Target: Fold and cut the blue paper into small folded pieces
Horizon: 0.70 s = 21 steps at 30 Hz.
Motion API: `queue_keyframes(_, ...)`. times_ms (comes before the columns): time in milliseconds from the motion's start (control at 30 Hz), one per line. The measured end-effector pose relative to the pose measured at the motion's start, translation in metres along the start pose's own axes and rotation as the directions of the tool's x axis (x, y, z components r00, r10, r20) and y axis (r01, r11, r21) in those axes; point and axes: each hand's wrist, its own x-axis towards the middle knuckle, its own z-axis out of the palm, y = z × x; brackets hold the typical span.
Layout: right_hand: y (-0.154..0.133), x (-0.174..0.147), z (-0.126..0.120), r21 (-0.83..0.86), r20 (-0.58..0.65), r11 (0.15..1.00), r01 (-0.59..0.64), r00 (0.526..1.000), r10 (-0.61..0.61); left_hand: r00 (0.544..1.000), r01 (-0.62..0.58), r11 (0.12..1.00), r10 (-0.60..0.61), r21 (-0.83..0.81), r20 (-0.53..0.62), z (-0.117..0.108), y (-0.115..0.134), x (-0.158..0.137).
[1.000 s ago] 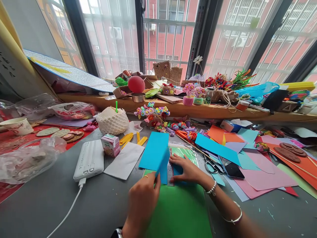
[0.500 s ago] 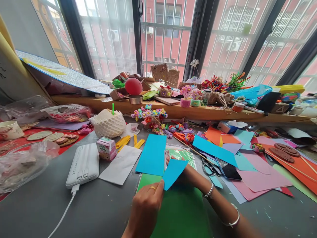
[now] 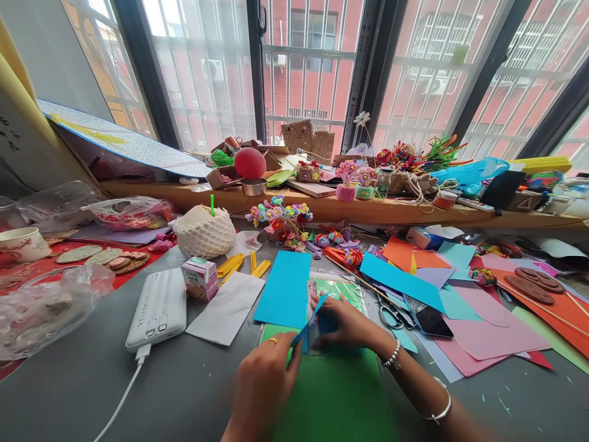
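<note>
1. Head view, L hand (image 3: 264,377): from where I stand, thumb & fingers pinch a narrow blue paper pc (image 3: 311,320), slanting up twd the R hand; can't tell if the two touch.
2. R hand (image 3: 345,322): fingers bent, low over/beside a clear ruler (image 3: 315,344); can't tell if it grips anything.
3. Under both hands: green board (image 3: 340,399).
4. Just beyond L hand: larger blue sheet (image 3: 283,288), lying flat.
5. Out L of L hand: white paper (image 3: 226,310), then drink carton (image 3: 200,279) & power bank (image 3: 159,310) w/ cable (image 3: 124,399) plugged in.
6. R of R hand: scissors (image 3: 391,317), phone (image 3: 435,322) nr them, pink sheets (image 3: 497,331) further out.
</note>
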Motion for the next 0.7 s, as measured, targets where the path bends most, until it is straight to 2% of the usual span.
queue_keyframes(100, -0.005, 0.000, -0.006, 0.013, 0.077, 1.000, 0.009, 0.997, -0.010, 0.997, 0.058, 0.998, -0.059, 0.009, 0.052, -0.001, -0.002, 0.003)
queue_keyframes(233, -0.006, 0.000, -0.005, 0.025, 0.064, 1.000, -0.017, 0.998, 0.015, 0.986, 0.115, 0.992, -0.108, -0.052, 0.128, -0.002, -0.004, 0.002)
queue_keyframes(367, -0.003, -0.001, 0.000, 0.054, 0.033, 0.998, -0.013, 0.999, 0.011, 0.980, 0.144, 0.986, -0.131, -0.081, 0.146, 0.001, -0.007, -0.001)
queue_keyframes(500, 0.000, 0.000, 0.003, 0.064, 0.034, 0.998, -0.005, 0.999, 0.003, 0.990, 0.117, 0.988, -0.108, -0.096, 0.093, 0.004, -0.010, -0.002)
queue_keyframes(700, 0.003, 0.000, 0.006, 0.024, -0.014, 1.000, -0.019, 1.000, 0.019, 0.998, 0.057, 0.998, -0.057, 0.003, -0.038, 0.010, 0.000, -0.006)
